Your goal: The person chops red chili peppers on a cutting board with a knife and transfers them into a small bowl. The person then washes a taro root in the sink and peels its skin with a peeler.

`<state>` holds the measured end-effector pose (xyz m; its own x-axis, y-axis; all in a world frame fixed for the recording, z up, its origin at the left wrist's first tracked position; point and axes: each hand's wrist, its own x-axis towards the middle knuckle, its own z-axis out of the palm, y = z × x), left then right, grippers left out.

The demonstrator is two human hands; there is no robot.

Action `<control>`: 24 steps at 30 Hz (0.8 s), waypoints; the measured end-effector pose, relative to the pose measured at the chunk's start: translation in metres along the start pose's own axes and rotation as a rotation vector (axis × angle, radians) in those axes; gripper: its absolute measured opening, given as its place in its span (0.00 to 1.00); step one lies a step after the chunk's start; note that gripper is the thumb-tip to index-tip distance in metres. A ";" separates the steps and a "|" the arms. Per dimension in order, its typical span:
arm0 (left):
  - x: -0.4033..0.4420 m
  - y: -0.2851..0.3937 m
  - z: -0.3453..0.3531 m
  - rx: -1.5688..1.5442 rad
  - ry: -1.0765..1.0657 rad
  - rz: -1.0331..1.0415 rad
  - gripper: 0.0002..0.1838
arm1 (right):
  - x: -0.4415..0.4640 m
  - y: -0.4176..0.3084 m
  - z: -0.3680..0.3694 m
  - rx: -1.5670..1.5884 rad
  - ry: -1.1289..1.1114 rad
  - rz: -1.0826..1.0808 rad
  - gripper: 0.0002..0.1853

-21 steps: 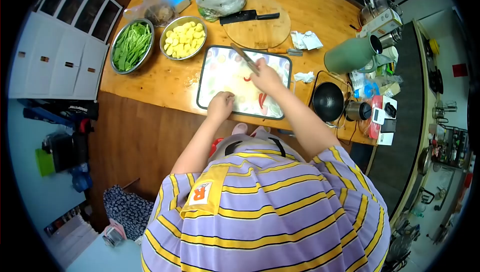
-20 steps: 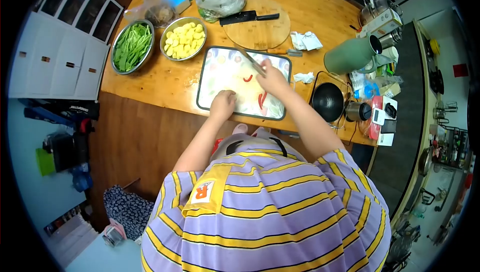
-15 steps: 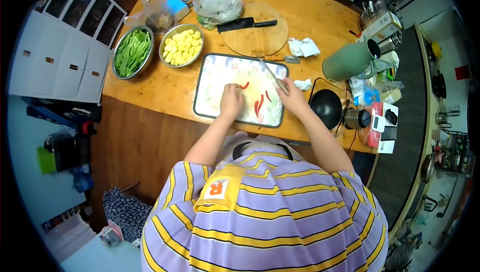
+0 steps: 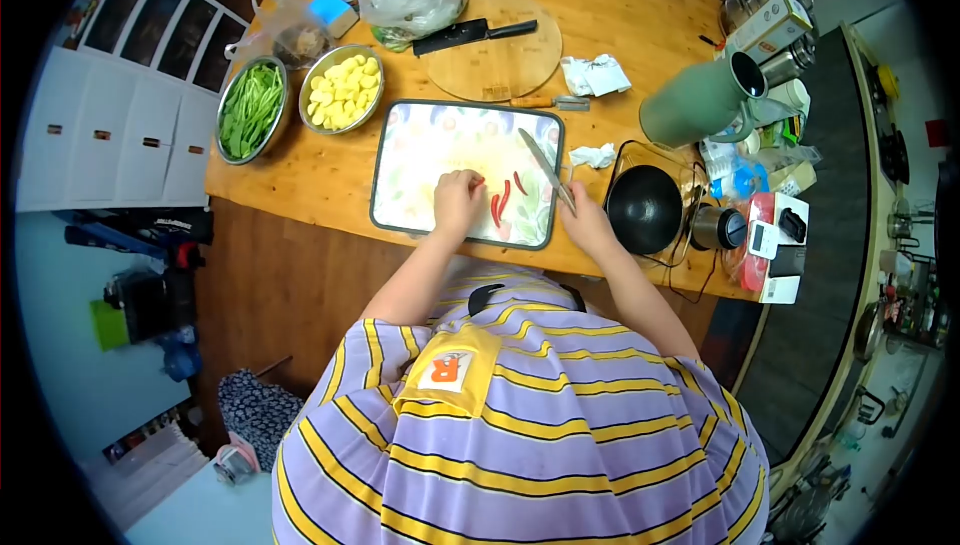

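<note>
A patterned white cutting board (image 4: pixel 425 145) with a dark rim lies at the table's near edge. My left hand (image 4: pixel 459 203) rests on it, fingers bent together, with a bit of red chili pepper (image 4: pixel 482 182) showing at the fingertips; most of that piece is hidden. To its right lie several loose pieces of red chili (image 4: pixel 501 203). My right hand (image 4: pixel 588 222) is closed around the handle of a knife (image 4: pixel 541 159). The blade points away from me and to the left, over the board's right side.
Behind the board are a round wooden board (image 4: pixel 500 70) with a black cleaver (image 4: pixel 455 37) and a wood-handled tool (image 4: pixel 550 103). Bowls of greens (image 4: pixel 252 113) and peeled yellow pieces (image 4: pixel 345 93) stand left. A black pan (image 4: pixel 643 210) and green jug (image 4: pixel 695 108) stand right.
My left hand has closed over the curved chili piece that lay uncovered beside its fingertips. My right hand with the knife has drawn slightly lower. The whole view has shifted a little.
</note>
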<state>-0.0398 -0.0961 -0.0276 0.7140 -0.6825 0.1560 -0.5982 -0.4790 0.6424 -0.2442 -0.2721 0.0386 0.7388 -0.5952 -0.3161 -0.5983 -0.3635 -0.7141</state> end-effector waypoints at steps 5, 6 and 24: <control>-0.017 0.040 -0.011 0.151 -0.070 0.018 0.25 | 0.009 0.003 0.005 0.027 -0.006 -0.049 0.16; -0.018 0.041 -0.008 0.090 -0.101 -0.028 0.25 | 0.007 -0.002 0.004 0.039 -0.004 -0.034 0.16; 0.010 0.030 0.016 -0.115 0.043 -0.096 0.16 | -0.008 -0.016 0.090 0.879 -0.171 0.266 0.17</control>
<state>-0.0561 -0.1261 -0.0188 0.7828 -0.6106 0.1202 -0.4823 -0.4731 0.7373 -0.2127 -0.1972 -0.0032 0.6889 -0.4422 -0.5744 -0.3560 0.4839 -0.7994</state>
